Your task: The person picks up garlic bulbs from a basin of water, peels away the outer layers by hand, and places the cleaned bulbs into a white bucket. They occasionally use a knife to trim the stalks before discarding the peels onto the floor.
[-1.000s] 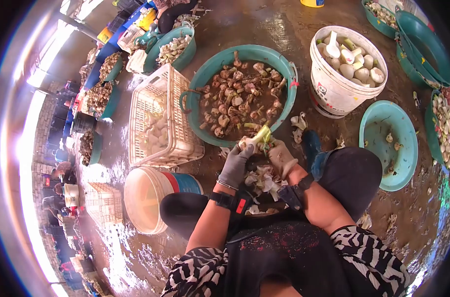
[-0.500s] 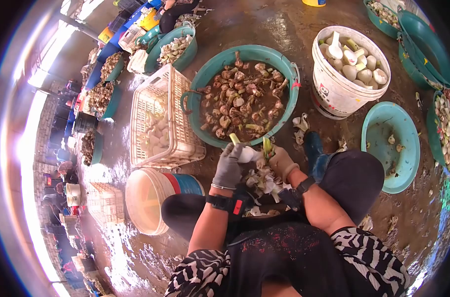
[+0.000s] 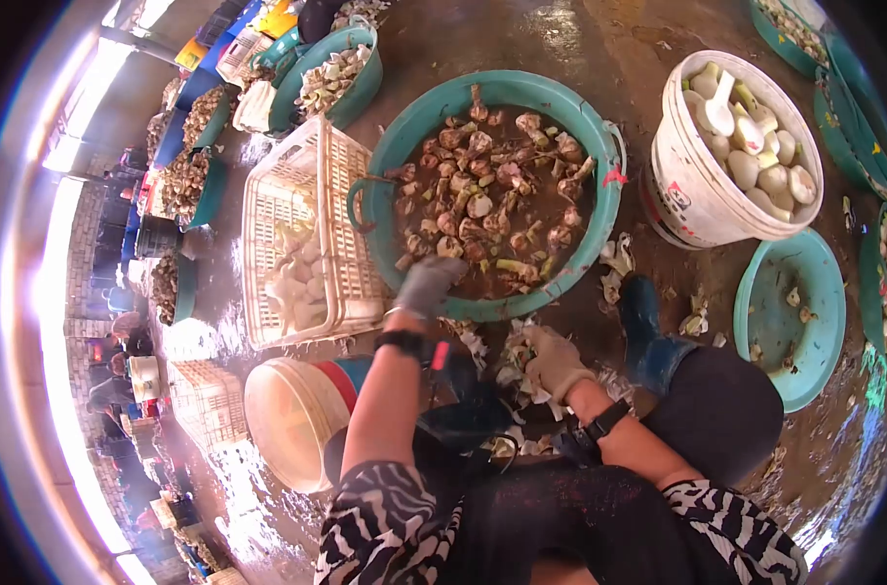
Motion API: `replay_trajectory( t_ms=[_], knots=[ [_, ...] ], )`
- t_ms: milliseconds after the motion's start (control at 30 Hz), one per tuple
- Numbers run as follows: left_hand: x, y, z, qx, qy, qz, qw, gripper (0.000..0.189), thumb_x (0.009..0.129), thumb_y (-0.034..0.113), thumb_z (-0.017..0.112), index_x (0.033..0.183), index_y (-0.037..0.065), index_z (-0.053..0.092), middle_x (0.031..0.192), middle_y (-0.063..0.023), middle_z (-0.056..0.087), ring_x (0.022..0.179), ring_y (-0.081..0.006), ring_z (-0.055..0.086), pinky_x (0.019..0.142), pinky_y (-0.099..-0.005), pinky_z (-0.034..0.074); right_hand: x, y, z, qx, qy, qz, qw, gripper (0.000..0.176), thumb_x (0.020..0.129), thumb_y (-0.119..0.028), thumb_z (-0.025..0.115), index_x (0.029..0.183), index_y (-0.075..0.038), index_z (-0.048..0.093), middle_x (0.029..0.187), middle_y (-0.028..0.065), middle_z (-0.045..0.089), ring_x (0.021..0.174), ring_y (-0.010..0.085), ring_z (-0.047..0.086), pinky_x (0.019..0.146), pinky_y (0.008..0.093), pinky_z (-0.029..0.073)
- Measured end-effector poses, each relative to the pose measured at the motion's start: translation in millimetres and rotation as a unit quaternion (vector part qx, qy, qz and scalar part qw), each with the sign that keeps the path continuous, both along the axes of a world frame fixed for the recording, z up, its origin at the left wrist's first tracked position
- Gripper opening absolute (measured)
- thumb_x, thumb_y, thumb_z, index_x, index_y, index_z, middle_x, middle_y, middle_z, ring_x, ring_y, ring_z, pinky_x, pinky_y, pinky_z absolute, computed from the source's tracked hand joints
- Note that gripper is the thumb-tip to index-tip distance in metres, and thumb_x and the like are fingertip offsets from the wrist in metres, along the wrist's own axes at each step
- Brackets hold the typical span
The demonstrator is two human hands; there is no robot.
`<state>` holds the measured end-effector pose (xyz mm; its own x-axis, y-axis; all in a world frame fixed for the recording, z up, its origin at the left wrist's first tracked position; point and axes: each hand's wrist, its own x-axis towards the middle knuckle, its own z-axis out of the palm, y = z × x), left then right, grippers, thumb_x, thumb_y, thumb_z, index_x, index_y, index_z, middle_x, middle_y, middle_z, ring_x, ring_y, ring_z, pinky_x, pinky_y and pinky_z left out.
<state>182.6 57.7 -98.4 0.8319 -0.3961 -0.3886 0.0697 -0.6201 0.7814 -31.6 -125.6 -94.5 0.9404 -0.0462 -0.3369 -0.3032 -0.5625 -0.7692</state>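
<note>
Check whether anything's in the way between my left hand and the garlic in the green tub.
Nothing visible is: your left hand reaches past the near rim of the green tub, right by the garlic. Blur hides whether it touches any.

One head-worn wide camera looks forward and down, close above the chest (image 3: 585, 512), toward the green tub (image 3: 521, 307).

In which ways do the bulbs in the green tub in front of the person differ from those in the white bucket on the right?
The tub bulbs look brownish and rough, while the bucket bulbs are pale and mostly smooth. The tub bulbs spread out in the wide tub; the bucket bulbs crowd together in the narrower bucket. Both groups show some greenish stems.
</note>
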Motion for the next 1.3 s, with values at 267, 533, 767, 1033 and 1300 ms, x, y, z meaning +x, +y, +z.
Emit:
replay_trajectory(
  t_ms=[267, 533, 767, 1033, 1300],
  knots=[
    [35.8, -65.3, -95.0, 0.470, -0.001, -0.234, 0.851, 0.045, 0.079, 0.033, 0.060, 0.109, -0.001, 0.061, 0.116, -0.0237, 0.058, 0.105, -0.0331, 0.059, 0.084, -0.0404, 0.048, 22.1, 1.4, -17.0, 0.110, 0.029, -0.046, 0.992, 0.053, 0.065, -0.008, 0.058, 0.117, -0.005, 0.053, 0.099, 0.0244, 0.061, 0.093, 0.0434, 0.056, 0.080, 0.0444, 0.045],
    [6.3, -60.2, -13.9, 0.371, -0.057, -0.122, 0.919, 0.029, 0.079, 0.023, 0.051, 0.099, 0.008, 0.066, 0.107, -0.0176, 0.064, 0.102, -0.0343, 0.060, 0.085, -0.0417, 0.048, 16.2, -1.3, -21.1, 0.166, -0.043, -0.142, 0.975, 0.044, 0.068, -0.011, 0.058, 0.112, -0.007, 0.055, 0.097, 0.0226, 0.062, 0.093, 0.0406, 0.057, 0.080, 0.0456, 0.046],
    [-93.1, -67.7, 82.6, 0.284, -0.140, -0.193, 0.929, 0.035, 0.074, 0.036, 0.056, 0.090, 0.005, 0.065, 0.090, -0.0193, 0.064, 0.088, -0.0345, 0.061, 0.076, -0.0415, 0.048, 18.7, 6.2, 16.4, -0.158, -0.176, -0.041, 0.971, 0.039, 0.070, -0.017, 0.066, 0.107, -0.010, 0.060, 0.105, 0.0171, 0.061, 0.099, 0.0341, 0.057, 0.084, 0.0418, 0.045],
    [-154.9, -48.6, 68.1, -0.025, -0.222, -0.156, 0.962, 0.059, 0.071, 0.017, 0.075, 0.121, 0.001, 0.048, 0.101, -0.0128, 0.061, 0.090, -0.0198, 0.060, 0.080, -0.0316, 0.048, 4.6, -6.2, 20.9, 0.700, -0.050, -0.269, 0.659, 0.023, 0.093, -0.006, 0.046, 0.111, 0.005, 0.056, 0.106, 0.0068, 0.060, 0.092, 0.0154, 0.059, 0.083, 0.0309, 0.050],
    [-172.4, -47.4, 81.1, -0.029, -0.234, -0.112, 0.965, 0.060, 0.068, 0.016, 0.077, 0.119, 0.002, 0.049, 0.103, -0.0151, 0.058, 0.095, -0.0274, 0.058, 0.083, -0.0334, 0.047, -7.9, -17.3, 38.2, 0.570, -0.067, -0.132, 0.808, 0.022, 0.090, -0.004, 0.051, 0.110, 0.000, 0.059, 0.101, 0.0067, 0.063, 0.086, 0.0124, 0.060, 0.074, 0.0264, 0.051]
  ],
)
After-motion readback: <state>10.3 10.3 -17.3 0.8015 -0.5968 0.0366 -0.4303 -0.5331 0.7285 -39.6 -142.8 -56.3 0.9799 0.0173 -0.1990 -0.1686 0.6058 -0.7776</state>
